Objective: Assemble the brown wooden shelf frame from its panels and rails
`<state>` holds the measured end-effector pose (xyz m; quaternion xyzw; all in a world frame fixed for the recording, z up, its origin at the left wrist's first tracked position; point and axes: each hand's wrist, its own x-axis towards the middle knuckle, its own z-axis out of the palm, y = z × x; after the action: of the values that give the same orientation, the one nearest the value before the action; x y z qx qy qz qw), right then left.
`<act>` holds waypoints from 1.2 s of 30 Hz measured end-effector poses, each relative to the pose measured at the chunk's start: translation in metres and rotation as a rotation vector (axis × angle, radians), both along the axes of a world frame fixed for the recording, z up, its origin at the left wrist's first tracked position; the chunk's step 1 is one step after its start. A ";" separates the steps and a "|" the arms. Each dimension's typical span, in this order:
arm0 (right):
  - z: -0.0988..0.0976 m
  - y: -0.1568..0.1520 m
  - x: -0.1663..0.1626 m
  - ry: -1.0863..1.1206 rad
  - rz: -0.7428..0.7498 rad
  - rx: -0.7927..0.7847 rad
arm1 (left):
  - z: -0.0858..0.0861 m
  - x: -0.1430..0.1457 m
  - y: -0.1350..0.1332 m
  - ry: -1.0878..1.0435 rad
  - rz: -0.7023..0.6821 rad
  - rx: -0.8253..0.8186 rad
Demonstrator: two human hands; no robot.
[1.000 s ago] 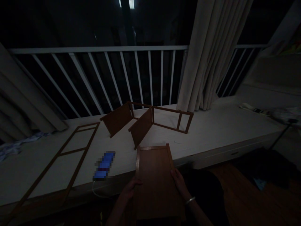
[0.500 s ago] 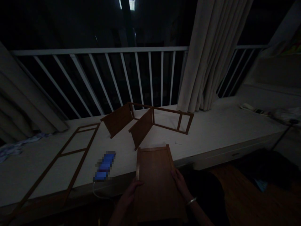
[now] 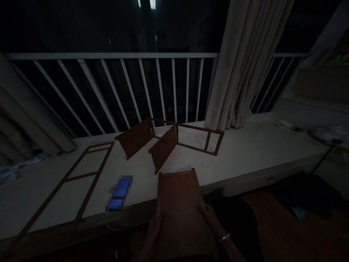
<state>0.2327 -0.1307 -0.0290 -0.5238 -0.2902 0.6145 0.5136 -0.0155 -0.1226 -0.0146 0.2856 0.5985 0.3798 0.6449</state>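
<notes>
Flat ladder frame (image 3: 64, 183): lies on the white ledge (image 3: 259, 149), at 9 o'clock of the hands and well apart from them.
Phone (image 3: 120, 188): lit blue, on the ledge between the ladder frame and the panel; a white cable (image 3: 109, 222) drops over the ledge edge.
Left hand (image 3: 156, 226): clamped on the left long edge of the wooden panel (image 3: 178, 203), fingers tucked under and hidden.
Wooden panel: held between both hands, long axis running 6 to 12 o'clock. Its far end is over the ledge edge, perhaps just above it rather than resting; the light is too dim to be sure. Its near end is cut off at the bottom.
Half-built rack (image 3: 169, 140): near, at 12 o'clock of the panel's far end, with two boards leaning off a thin frame.
Right hand (image 3: 208, 214): closed on the right long edge, a little farther up than the left; a bangle (image 3: 224, 238) is on the wrist.
Curtain (image 3: 245, 62): at 1 o'clock, hanging to the ledge beside the rack's right end.
</notes>
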 end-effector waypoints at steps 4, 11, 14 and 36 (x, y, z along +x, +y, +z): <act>0.009 0.000 -0.002 0.048 0.009 -0.019 | 0.005 0.003 0.005 0.061 0.016 0.082; 0.013 0.005 -0.001 0.018 -0.013 -0.006 | 0.000 0.002 0.012 0.022 0.016 0.170; 0.005 0.009 0.000 0.015 -0.034 0.000 | 0.001 0.003 0.016 0.023 0.002 0.203; -0.023 0.020 0.005 0.011 -0.087 -0.053 | -0.013 0.005 0.021 0.092 0.080 0.181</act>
<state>0.2374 -0.1107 -0.0523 -0.5460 -0.2478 0.6019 0.5275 -0.0109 -0.1018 -0.0277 0.3355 0.6019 0.4443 0.5725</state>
